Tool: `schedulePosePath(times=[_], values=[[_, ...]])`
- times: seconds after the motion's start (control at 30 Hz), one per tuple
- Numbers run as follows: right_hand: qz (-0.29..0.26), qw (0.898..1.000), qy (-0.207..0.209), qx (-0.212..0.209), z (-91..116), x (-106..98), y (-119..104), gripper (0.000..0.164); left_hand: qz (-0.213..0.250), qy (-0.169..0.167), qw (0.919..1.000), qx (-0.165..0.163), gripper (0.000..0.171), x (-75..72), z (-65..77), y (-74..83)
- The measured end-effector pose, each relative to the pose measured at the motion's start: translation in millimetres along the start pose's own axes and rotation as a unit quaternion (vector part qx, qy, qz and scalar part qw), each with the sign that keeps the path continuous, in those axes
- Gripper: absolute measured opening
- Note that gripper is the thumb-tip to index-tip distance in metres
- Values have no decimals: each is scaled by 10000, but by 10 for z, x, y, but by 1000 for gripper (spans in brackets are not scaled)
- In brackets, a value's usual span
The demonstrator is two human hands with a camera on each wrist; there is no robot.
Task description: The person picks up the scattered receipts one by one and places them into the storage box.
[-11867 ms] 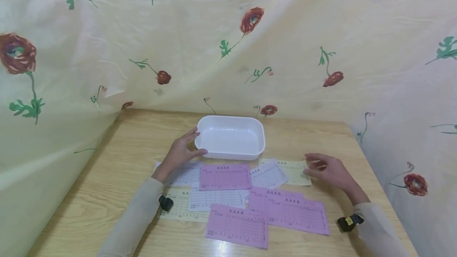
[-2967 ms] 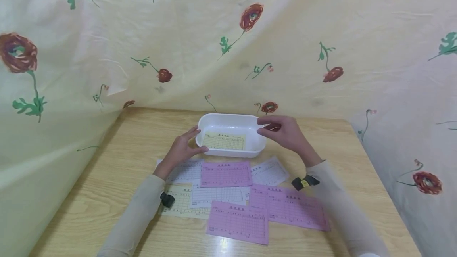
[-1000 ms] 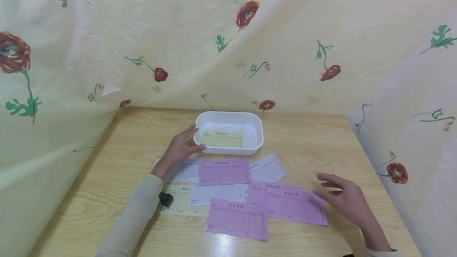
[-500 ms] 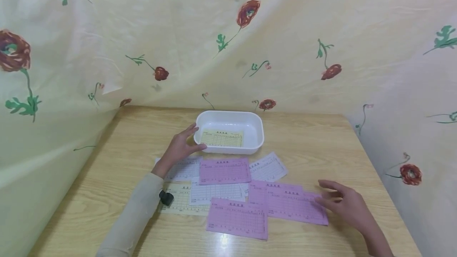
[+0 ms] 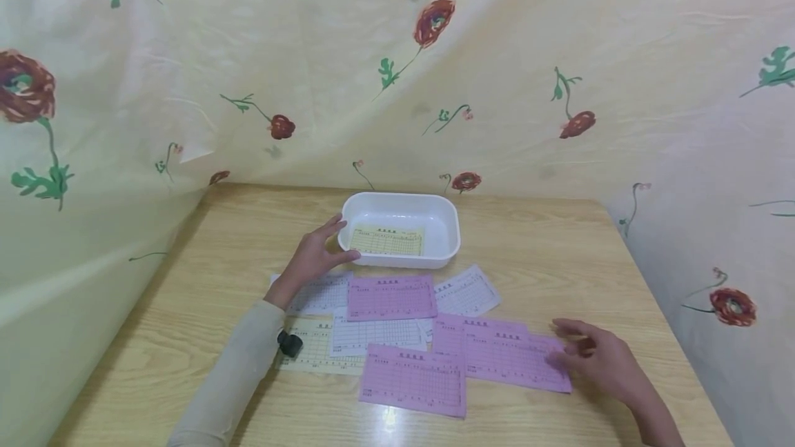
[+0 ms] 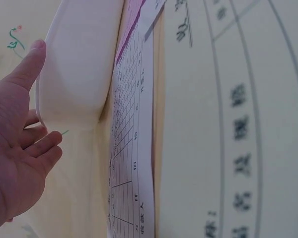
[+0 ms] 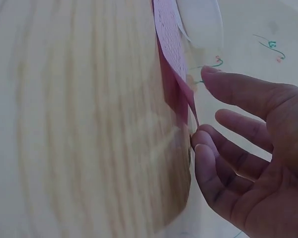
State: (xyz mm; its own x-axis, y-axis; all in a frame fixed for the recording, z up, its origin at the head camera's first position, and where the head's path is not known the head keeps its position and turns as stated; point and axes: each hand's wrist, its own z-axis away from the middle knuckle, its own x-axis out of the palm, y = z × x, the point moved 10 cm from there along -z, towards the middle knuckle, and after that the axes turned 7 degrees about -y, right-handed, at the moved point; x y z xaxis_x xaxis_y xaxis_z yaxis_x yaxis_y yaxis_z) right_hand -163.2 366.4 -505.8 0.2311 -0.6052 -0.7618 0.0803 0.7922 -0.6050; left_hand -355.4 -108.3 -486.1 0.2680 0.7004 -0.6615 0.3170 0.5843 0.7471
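Observation:
A white plastic tray (image 5: 406, 262) stands at the back of the table, with a yellow printed slip (image 5: 388, 241) lying in it. At the tray's left end, my left hand (image 5: 310, 259) holds the rim between thumb and fingers. To the right of the spread slips, my right hand (image 5: 599, 361) is at the outer edge of a pink slip (image 5: 506, 359). In the right wrist view, that pink slip (image 7: 171, 47) has its near end raised off the wood, touching the fingertips (image 7: 202, 139), while the thumb stands apart from the fingers.
In front of the tray lie overlapping slips: a front pink slip (image 5: 413, 381), an upper pink slip (image 5: 391, 299), a tilted white slip (image 5: 467, 292), a middle white slip (image 5: 375, 336) and a yellow slip (image 5: 310, 347). A flowered cloth (image 5: 509, 74) hangs behind the wooden table (image 5: 528, 240).
The yellow slip formerly at the right now lies in the tray. My right hand has gone from the tray back to the pink slip's right edge. The left hand has stayed on the tray.

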Motion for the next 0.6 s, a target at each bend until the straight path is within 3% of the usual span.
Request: schedulePosePath(times=[0.27,0.6], values=[[-72,9999,-98,83,-14,38,31,72,0,7,10000,35,91,0,-1,10],[316,9995,-7,-69,-4,77,-7,70,12,-4,10000,17,90,-6,2,12]])
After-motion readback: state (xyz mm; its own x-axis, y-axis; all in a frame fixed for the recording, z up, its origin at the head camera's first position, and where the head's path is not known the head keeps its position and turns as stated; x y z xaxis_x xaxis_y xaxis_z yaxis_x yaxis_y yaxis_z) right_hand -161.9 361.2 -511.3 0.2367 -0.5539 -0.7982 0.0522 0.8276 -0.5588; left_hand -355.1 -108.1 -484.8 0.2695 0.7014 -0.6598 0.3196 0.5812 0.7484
